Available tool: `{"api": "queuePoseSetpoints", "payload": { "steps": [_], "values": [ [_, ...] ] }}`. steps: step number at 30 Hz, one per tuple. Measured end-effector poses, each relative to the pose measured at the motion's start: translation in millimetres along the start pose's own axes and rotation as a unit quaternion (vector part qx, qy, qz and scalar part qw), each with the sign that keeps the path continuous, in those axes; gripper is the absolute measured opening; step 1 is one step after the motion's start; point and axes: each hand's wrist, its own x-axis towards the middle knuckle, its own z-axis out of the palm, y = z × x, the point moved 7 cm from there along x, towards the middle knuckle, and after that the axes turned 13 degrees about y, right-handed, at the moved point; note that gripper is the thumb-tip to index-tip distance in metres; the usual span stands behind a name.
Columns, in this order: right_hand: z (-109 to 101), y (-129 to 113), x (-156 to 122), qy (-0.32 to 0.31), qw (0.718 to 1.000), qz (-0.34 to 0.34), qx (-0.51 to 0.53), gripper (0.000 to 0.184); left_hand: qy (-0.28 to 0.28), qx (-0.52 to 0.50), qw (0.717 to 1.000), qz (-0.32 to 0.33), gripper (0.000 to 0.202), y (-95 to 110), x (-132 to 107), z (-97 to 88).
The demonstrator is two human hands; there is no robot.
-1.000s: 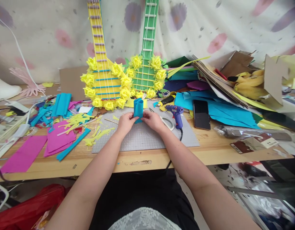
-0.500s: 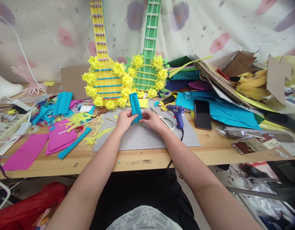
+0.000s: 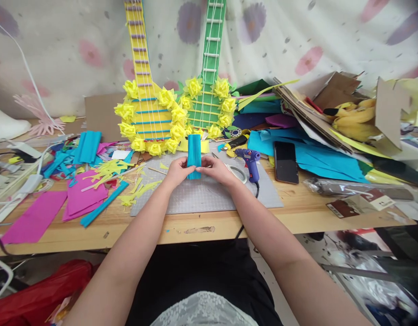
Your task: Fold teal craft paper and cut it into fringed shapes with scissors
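Note:
A folded strip of blue crepe paper (image 3: 194, 154) stands upright over the grey cutting mat (image 3: 209, 194). My left hand (image 3: 176, 173) pinches its lower left edge. My right hand (image 3: 218, 171) pinches its lower right edge, fingers closed on the paper. Behind it lean two paper guitars, a yellow guitar (image 3: 146, 104) and a green guitar (image 3: 209, 90), both ringed with yellow paper flowers.
Scissors (image 3: 236, 172) and a purple glue gun (image 3: 250, 162) lie right of my hands; a black phone (image 3: 285, 162) lies further right. Pink and blue paper scraps (image 3: 83, 194) cover the left of the wooden table (image 3: 195, 226). Cardboard and coloured paper (image 3: 317, 117) are piled at right.
The blue strip was a loose loop, then tilted left; now it is folded flat and upright. Both hands stayed at its base.

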Motion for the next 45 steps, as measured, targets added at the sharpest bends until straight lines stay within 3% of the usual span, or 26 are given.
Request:
{"api": "queuePoseSetpoints", "payload": {
  "steps": [5, 9, 14, 19, 22, 24, 27, 29, 32, 34, 38, 41, 43, 45],
  "values": [
    [-0.5, 2.5, 2.6, 0.018, 0.993, 0.049, 0.103, 0.039, -0.023, 0.022, 0.999, -0.017, 0.030, 2.9, -3.2, 3.6],
    [-3.9, 3.5, 3.7, 0.057, 0.987, 0.073, 0.129, 0.045, 0.028, -0.017, 0.999, 0.000, 0.029, 10.0, -6.8, 3.3],
    [-0.6, 5.3, 2.1, 0.096, 0.978, 0.105, 0.152, 0.047, 0.057, -0.072, 0.993, -0.079, 0.025, 4.7, -14.5, 8.7],
    [0.3, 0.8, -0.6, 0.112, 0.985, 0.121, 0.058, 0.039, 0.104, -0.065, 0.983, -0.135, 0.013, 1.9, -16.8, 2.7],
    [-16.3, -13.1, -2.2, 0.107, 0.986, 0.102, -0.082, 0.026, 0.110, -0.076, 0.980, -0.148, 0.015, 1.7, -13.5, -3.9],
    [-33.1, -25.1, -4.2, 0.089, 0.957, 0.074, -0.265, 0.019, 0.122, -0.092, 0.977, -0.151, 0.015, 1.9, -10.2, -10.4],
    [-51.5, -30.4, -12.6, -0.010, 0.841, 0.069, -0.536, 0.024, 0.147, -0.120, 0.970, -0.149, 0.013, 4.0, -6.6, -19.1],
    [-59.6, -29.4, -19.9, -0.048, 0.784, 0.077, -0.615, 0.036, 0.156, -0.137, 0.967, -0.147, 0.014, 6.8, -5.2, -22.7],
    [-61.3, -26.5, -27.2, -0.059, 0.754, 0.066, -0.651, 0.052, 0.173, -0.157, 0.962, -0.141, 0.015, 10.1, -2.6, -29.3],
    [-60.6, -23.4, -29.0, -0.053, 0.744, 0.059, -0.663, 0.053, 0.193, -0.172, 0.956, -0.136, 0.014, 10.5, 0.3, -36.6],
    [-59.7, -14.0, -29.2, -0.074, 0.740, 0.079, -0.664, 0.047, 0.245, -0.190, 0.943, -0.124, 0.009, 9.6, 5.5, -52.7],
    [-63.4, -15.5, -25.1, -0.073, 0.747, 0.077, -0.657, 0.036, 0.253, -0.177, 0.944, -0.119, 0.009, 10.5, 6.1, -55.6],
    [-69.4, -18.0, -22.3, -0.058, 0.774, 0.088, -0.624, 0.028, 0.241, -0.167, 0.949, -0.118, 0.011, 11.4, 5.2, -53.0],
    [-75.4, -20.8, -19.9, -0.028, 0.831, 0.101, -0.547, 0.022, 0.219, -0.159, 0.956, -0.116, 0.016, 11.9, 4.4, -48.6]
  ]
}}
